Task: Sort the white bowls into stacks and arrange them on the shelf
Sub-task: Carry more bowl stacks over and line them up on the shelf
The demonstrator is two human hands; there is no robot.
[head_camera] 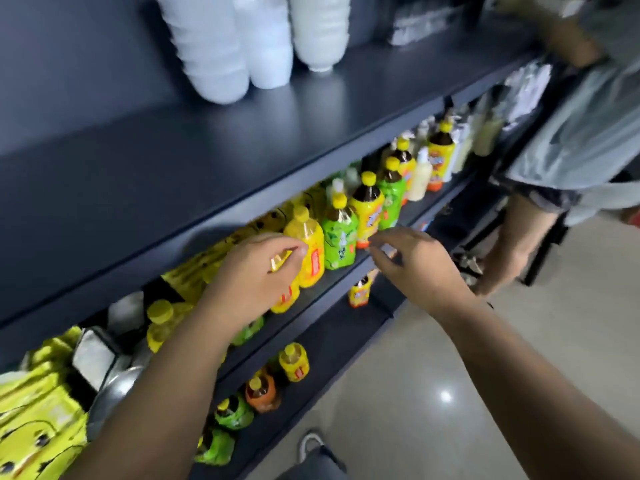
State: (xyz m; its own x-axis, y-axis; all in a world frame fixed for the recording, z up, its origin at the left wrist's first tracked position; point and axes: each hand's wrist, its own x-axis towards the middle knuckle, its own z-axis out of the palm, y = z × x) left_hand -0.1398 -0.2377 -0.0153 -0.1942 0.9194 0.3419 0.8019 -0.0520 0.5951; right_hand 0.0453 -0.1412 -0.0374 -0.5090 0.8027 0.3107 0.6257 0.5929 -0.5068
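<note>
While three stacks of white bowls (239, 46) are standing side by side at the back of the top shelf (166, 161), both hands are hanging lower down, in front of the bottle shelf. The left hand (256, 271) is sitting loosely curled before a yellow bottle (308, 247), thumb and forefinger nearly meeting; whether it is touching the bottle cannot be told, and it is holding nothing that shows. The right hand (412, 265) is hovering with its fingers bent and spread apart, empty, just in front of the shelf edge near a green bottle (339, 237). Neither hand is near the bowls, which are resting rim up and well above them.

More bottles with yellow caps are crowding the middle shelf in a row running to the right, with pale bottles further along. Yellow packets (38, 420) are lying at the lower left beside a grey bundle. A few bottles are lying on the bottom shelf (346, 344). At the right a second person (568, 133) in a grey top is standing close to the shelving, one arm reaching onto the top shelf. Pale glossy floor (433, 393) is showing a spot of reflected light.
</note>
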